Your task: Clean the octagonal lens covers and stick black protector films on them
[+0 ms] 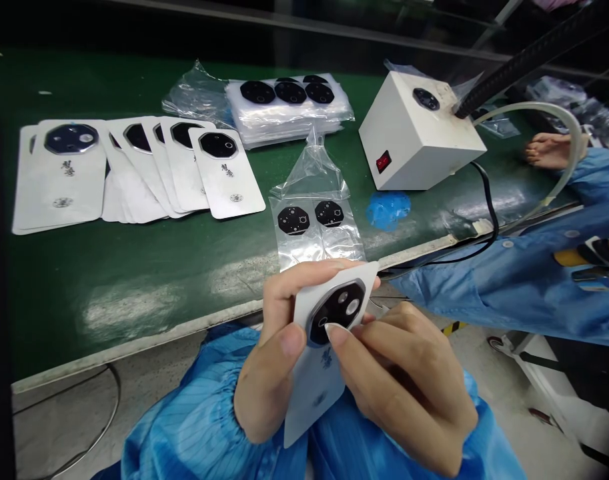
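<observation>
My left hand [269,360] grips a white phone back cover [317,373] by its edge, thumb and fingers wrapped round it, below the table's front edge. A black octagonal camera lens piece [337,310] sits at the cover's top. My right hand [404,387] is closed against the cover, its thumb tip pressing on the black lens piece. Both sleeves are blue.
On the green table [134,273] lie fanned white back covers [134,167], a clear bag with two black lens pieces [314,220], a stack of bagged lens pieces [289,107], a white box with a red switch [419,133] and a blue cloth [388,209]. Another person's blue-sleeved arm [534,273] rests at right.
</observation>
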`<state>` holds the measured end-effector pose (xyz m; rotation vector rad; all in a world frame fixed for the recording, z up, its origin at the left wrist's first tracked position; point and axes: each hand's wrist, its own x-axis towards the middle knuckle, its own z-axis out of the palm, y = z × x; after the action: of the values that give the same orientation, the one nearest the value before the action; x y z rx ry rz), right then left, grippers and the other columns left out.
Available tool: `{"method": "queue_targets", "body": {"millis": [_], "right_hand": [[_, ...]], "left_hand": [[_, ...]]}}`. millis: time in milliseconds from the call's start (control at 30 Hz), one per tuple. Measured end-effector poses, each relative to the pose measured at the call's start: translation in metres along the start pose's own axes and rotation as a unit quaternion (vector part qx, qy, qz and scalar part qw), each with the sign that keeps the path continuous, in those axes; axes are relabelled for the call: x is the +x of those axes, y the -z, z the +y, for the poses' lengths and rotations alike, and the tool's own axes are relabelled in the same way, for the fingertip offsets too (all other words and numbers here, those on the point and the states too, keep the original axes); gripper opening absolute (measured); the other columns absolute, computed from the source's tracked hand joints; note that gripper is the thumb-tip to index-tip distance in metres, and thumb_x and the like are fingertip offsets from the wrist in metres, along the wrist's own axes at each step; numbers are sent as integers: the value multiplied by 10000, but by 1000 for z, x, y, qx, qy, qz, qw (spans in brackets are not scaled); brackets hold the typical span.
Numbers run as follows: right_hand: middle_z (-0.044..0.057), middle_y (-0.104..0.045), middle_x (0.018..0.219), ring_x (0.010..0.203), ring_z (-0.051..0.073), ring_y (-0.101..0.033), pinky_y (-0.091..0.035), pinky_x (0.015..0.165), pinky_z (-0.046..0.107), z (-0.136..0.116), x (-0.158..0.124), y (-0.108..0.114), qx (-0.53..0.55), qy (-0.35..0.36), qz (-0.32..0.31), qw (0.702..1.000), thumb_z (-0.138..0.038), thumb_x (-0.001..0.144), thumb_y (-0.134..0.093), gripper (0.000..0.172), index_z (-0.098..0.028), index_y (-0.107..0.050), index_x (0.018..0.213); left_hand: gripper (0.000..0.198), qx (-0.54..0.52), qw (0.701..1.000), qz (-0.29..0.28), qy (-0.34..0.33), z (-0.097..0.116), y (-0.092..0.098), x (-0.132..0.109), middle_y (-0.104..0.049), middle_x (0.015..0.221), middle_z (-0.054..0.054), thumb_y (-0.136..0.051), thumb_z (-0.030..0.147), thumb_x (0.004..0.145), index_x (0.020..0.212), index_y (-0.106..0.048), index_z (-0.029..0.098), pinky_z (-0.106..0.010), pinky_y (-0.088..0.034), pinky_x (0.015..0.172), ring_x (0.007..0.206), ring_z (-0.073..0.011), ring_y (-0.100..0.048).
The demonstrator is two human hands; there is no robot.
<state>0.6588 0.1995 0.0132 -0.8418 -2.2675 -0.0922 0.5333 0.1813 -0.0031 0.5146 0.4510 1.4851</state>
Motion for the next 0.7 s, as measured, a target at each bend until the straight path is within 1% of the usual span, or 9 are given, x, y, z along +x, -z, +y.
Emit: {"method": "queue_targets", "body": {"millis": [67,167,267,333,433,500,600,667,700], "right_hand": [[3,-593,786,588,102,-508,-414,487,266,0,1,-1,1,-5,12,1000,-127,788,-628,185,-190,-638,962],[3,-597,789,590,104,-517,-412,482,270,-1,1,-3,-3,11,1,1000,-144,785,-642,183,-184,-646,964],[13,-603,801,596,108,-526,-402,482,277,-1,1,-3,-7,13,9,1000,-125,791,-629,169,-168,-655,953],[19,-601,808,598,107,-522,-397,489,280,-1,1,-2,-16,26,3,1000,-105,787,-625,174,-154,-656,951],[19,-590,811,593,95,-504,-391,498,276,3,0,-1,-41,68,-15,997,-89,780,-627,189,-137,-647,961],[19,-586,816,596,90,-502,-374,493,270,4,-1,-3,-56,83,-7,995,-89,785,-616,179,-140,-644,955],[14,-584,812,592,88,-501,-346,477,265,3,-2,-7,-69,68,32,995,-93,796,-601,148,-155,-647,922],[8,-578,786,567,83,-488,-341,467,265,-1,-1,-7,-66,40,57,995,-90,793,-599,124,-162,-648,880],[7,-575,771,555,82,-482,-342,461,265,-2,-1,-5,-60,25,59,996,-87,789,-597,116,-164,-648,860]], "left_hand": [[314,15,1000,-6,-7,-1,1,-1,-559,1234,-30,-391,320,884,1141,-570,331,-506,-474,874,1003,-266,-587],[323,44,999,0,-20,-2,3,-2,-541,1259,-24,-384,318,885,1141,-578,332,-507,-469,869,978,-257,-586],[321,76,997,8,-31,-2,4,-2,-554,1245,-18,-389,317,885,1140,-583,338,-493,-473,862,970,-253,-584],[319,79,996,14,-23,0,3,-2,-569,1230,-10,-387,306,889,1139,-582,343,-486,-480,852,969,-248,-585],[322,69,998,13,0,2,3,-3,-586,1211,4,-372,298,898,1145,-571,352,-472,-488,848,980,-236,-580],[319,66,998,13,9,2,3,-3,-596,1189,7,-372,305,899,1147,-569,349,-455,-494,845,979,-229,-579],[306,49,999,19,15,2,3,-3,-603,1168,7,-394,316,890,1134,-576,341,-452,-502,842,967,-236,-597],[288,13,999,20,36,3,2,-3,-612,1164,10,-426,336,872,1119,-574,344,-475,-505,843,973,-262,-613],[279,-9,998,22,50,3,3,-2,-614,1170,13,-444,349,861,1111,-568,351,-487,-502,849,979,-274,-619]]}}
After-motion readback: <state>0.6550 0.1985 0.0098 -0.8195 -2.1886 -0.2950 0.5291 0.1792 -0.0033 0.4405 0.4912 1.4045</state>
